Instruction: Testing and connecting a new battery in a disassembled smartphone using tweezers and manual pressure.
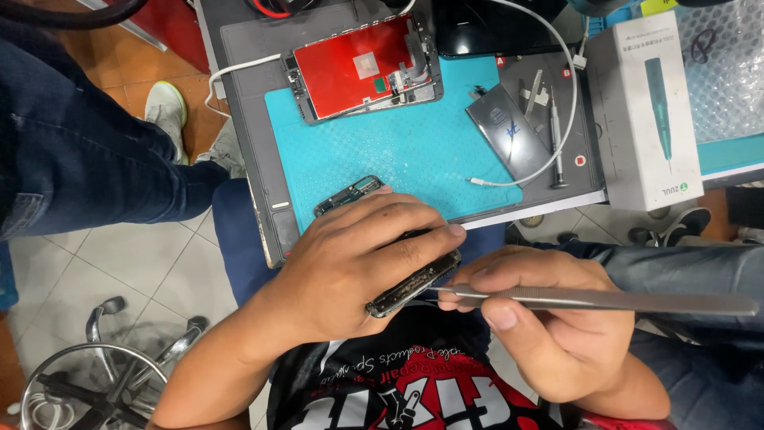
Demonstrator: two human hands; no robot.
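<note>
the left hand is wrapped over an opened phone body, its fingers clamped across the top face so that only the dark metal edge at 4 o'clock and a strip of circuit parts at 11 o'clock show. the phone is held in the air over the lap, just off the near edge of the desk, not resting on the blue mat. the right hand comes in from 3 o'clock with its fingers pinched together on steel tweezers, whose tip points at the phone's lower edge, touching or nearly so; which, i cannot tell.

the phone looks light and stiff in its frame but fragile inside, with bare parts exposed, so it is best held by the metal sides rather than the open face. the tweezers are thin, hard and slippery, and sit best held near the middle.

at 12 o'clock on the mat lies a screen panel with a red back. at 2 o'clock are a grey battery, a small screwdriver, a white cable and a white box.
</note>
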